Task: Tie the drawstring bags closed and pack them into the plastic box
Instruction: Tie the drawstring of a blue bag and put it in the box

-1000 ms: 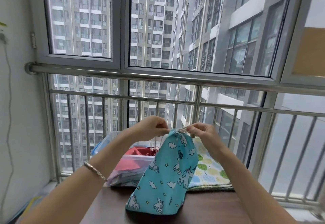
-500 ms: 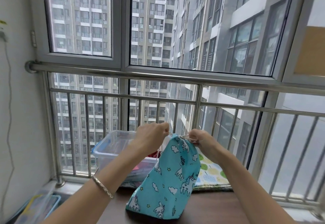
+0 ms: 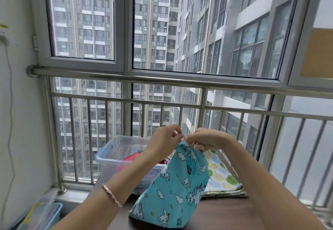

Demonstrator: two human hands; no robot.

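A turquoise drawstring bag with white unicorns and clouds stands on the dark brown table, its mouth gathered tight at the top. My left hand and my right hand sit close together above that mouth, each pinching the thin beige drawstring. Behind the bag on the left stands the clear plastic box with a red bag inside it.
A stack of flat bags with a tree print lies to the right of the box. A steel railing and the window run right behind the table. Down on the floor at the left is a blue-rimmed bin.
My hands have drawn closer together over the bag's mouth, and loops of string now bunch under my right hand. The view has shifted, showing more of the box.
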